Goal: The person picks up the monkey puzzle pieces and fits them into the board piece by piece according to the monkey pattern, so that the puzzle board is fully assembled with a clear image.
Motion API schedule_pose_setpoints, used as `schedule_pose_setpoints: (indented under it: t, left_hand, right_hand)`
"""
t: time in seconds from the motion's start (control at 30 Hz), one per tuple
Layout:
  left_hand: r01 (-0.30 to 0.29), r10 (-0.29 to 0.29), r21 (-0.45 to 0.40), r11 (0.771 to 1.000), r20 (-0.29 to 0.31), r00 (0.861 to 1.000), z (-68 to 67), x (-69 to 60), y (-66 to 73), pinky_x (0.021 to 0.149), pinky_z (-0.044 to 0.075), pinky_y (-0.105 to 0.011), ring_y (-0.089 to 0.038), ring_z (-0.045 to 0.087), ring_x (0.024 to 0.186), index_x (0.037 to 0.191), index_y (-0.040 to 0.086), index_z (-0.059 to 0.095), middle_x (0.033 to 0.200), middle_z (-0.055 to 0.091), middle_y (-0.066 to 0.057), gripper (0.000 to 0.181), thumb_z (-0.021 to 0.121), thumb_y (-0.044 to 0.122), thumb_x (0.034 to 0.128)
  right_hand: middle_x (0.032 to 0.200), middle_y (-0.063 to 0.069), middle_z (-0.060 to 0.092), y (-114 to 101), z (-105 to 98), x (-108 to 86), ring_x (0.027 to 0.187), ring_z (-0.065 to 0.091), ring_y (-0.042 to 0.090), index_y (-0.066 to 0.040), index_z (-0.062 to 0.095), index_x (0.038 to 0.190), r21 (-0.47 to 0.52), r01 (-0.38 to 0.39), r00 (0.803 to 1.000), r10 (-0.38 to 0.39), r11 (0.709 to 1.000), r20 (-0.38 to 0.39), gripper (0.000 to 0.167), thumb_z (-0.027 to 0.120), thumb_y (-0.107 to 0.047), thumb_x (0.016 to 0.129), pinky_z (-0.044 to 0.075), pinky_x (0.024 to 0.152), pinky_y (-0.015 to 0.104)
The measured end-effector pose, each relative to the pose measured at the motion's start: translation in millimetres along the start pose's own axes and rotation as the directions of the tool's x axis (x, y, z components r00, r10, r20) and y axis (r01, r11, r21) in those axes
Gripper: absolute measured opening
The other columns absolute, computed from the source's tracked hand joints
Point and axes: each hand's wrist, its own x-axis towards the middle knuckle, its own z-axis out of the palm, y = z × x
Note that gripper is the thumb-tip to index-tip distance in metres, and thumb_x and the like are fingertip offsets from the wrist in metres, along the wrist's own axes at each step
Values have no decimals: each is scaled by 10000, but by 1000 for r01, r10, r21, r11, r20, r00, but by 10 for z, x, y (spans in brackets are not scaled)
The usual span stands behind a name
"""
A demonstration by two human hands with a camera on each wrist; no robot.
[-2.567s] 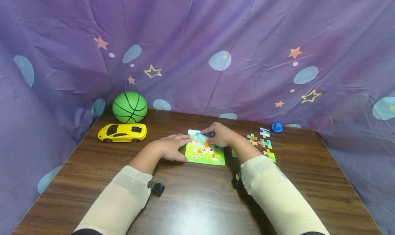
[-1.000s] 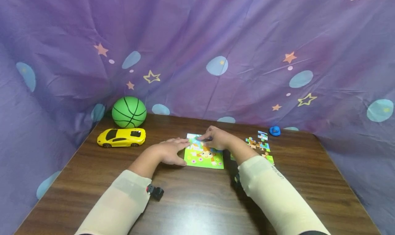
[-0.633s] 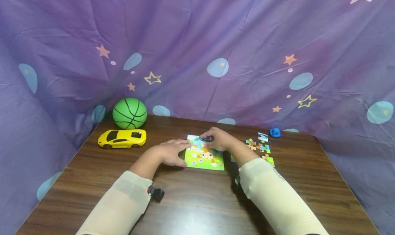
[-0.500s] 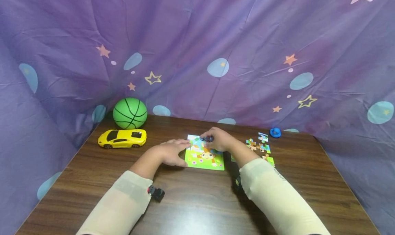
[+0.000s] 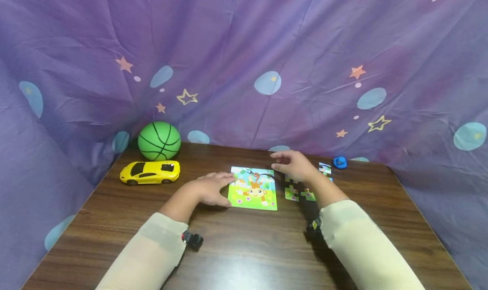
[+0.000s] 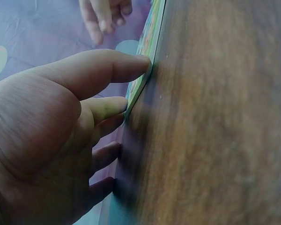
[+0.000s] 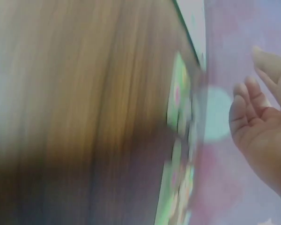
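Purple star-printed drapery (image 5: 228, 48) backs a wood-grain table (image 5: 236, 243) as my left hand (image 5: 207, 189), thumb and fingers spread, touches the left edge of a monkey jigsaw puzzle (image 5: 248, 202), center frame. My right hand (image 5: 294, 166), loosely curled and holding nothing, hangs to its right, clear of the table, near loose jigsaw pieces (image 5: 292, 193). Sideways pressure from the left could slide the puzzle; a low sweep of the right could scatter the pieces. Farther out: a green basketball (image 5: 159, 141) and yellow toy sports car (image 5: 150, 172), frame left; a small blue toy (image 5: 340, 163), right.
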Motion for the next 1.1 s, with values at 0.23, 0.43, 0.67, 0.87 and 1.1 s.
schedule_pose_setpoints:
  t: [0.23, 0.43, 0.67, 0.87, 1.1]
  left_hand:
    - [-2, 2, 5, 1000, -3, 1000, -15, 6, -8, 1334, 212, -662, -382, 214, 1666, 1689, 234, 355, 1797, 265, 22, 913, 758, 483, 908]
    - [-2, 2, 9, 1000, -7, 1000, -4, 15, -29, 1339, 217, -645, -374, 212, 1668, 1689, 234, 353, 1797, 265, 17, 910, 752, 485, 911]
    - [4, -4, 1, 1000, -9, 1000, 0, 12, -39, 1341, 204, -649, -366, 199, 1674, 1691, 238, 348, 1798, 261, 24, 919, 753, 489, 905]
    - [7, -7, 6, 1000, -7, 1000, 9, 17, -46, 1343, 204, -645, -362, 197, 1675, 1693, 240, 343, 1800, 256, 27, 920, 749, 495, 907]
    - [3, -3, -4, 1000, 5, 1000, 5, 7, -24, 1340, 201, -657, -369, 192, 1676, 1693, 240, 343, 1801, 254, 22, 918, 751, 489, 909]
  right_hand:
    - [1280, 127, 705, 322, -418, -239, 1170, 682, 324, -126, 627, 1486, -21, -91, 992, 89, 996, -87, 500, 702, -353, 1047, 591, 913, 388]
    - [1366, 230, 692, 644, -698, -396, 1251, 662, 415, -70, 600, 1500, -81, -127, 985, 115, 989, -132, 532, 691, -347, 1055, 598, 971, 501]
    - [1376, 281, 689, 960, -872, -524, 1222, 671, 449, -17, 616, 1465, -151, -160, 972, 129, 975, -197, 514, 722, -273, 1032, 584, 930, 474]
    - [1411, 301, 666, 1149, -891, -560, 1267, 625, 472, 6, 640, 1427, -169, -182, 969, 147, 969, -201, 504, 755, -222, 992, 513, 998, 481]
    - [1594, 331, 480, 1269, -897, -506, 1487, 390, 588, -23, 564, 1517, -236, -213, 974, 186, 948, -131, 600, 718, -318, 1018, 313, 1224, 736]
